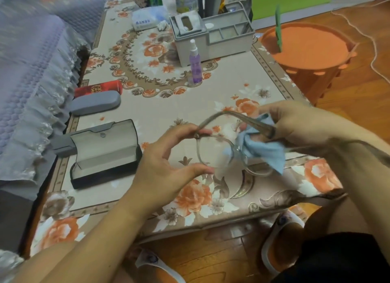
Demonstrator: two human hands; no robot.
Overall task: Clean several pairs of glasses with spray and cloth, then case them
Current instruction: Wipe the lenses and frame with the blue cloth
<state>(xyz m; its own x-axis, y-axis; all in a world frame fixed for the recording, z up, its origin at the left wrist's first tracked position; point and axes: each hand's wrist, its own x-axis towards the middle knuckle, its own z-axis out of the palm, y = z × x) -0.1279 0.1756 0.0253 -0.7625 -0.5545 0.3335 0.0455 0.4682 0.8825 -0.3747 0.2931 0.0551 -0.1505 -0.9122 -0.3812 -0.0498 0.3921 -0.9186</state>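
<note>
Clear-framed glasses (213, 154) hang above the near part of the floral table (168, 105), temples unfolded. My left hand (168, 158) pinches the left lens rim between thumb and fingers. My right hand (295, 124) holds a light blue cloth (263, 151) against the right lens and the right temple. A purple spray bottle (195, 65) stands upright at mid-table. An open black case (105, 154) lies at the left, holding nothing. Beyond it lie a shut grey case (95, 103) and a red case (99, 88).
A grey desk organiser (213, 37) and a tissue pack (147, 18) stand at the far end of the table. An orange basket (310, 50) sits on the wooden floor to the right. A sofa with a lace-edged cover (31, 82) runs along the left edge.
</note>
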